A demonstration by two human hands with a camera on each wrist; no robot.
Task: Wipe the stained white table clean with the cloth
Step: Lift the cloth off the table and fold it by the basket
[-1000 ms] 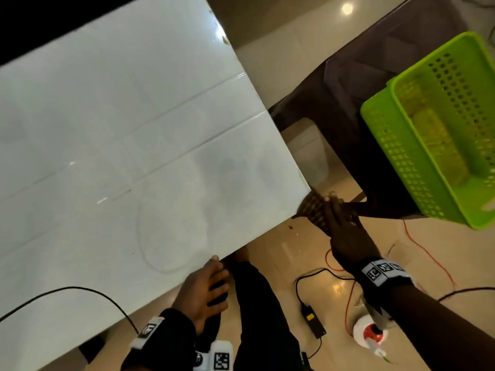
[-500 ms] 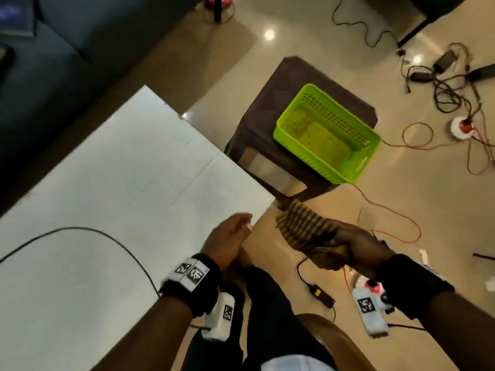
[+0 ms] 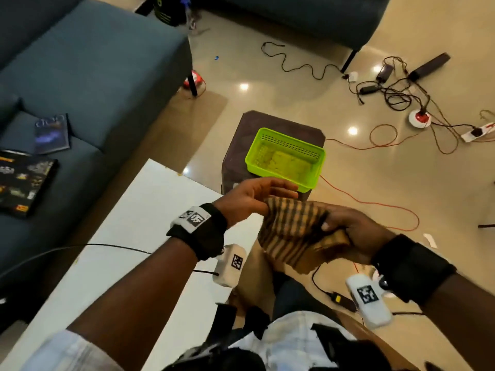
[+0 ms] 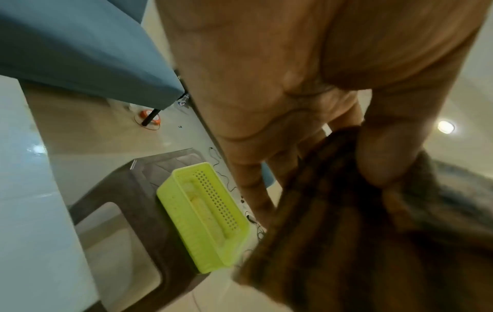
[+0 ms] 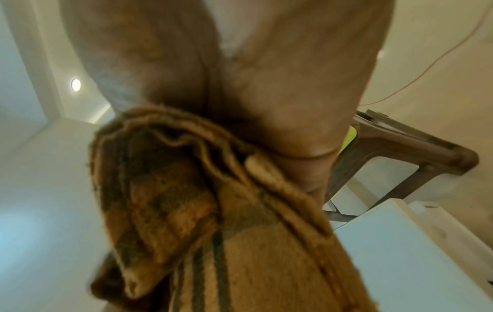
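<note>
Both hands' grips (image 3: 249, 199) (image 3: 353, 231) pinch the cloth (image 3: 297, 231) stretched between them.

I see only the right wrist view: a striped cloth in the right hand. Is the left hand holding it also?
Observer: Yes. The left hand pinches the cloth at its upper edge, thumb on top, while the right hand grips the other side.
Operator: Does the cloth touch the table?
Observer: No. It is held in the air, off the white table, past its corner.
Operator: What is the green bit behind my hand?
Observer: A green basket standing on the brown stool.
</note>
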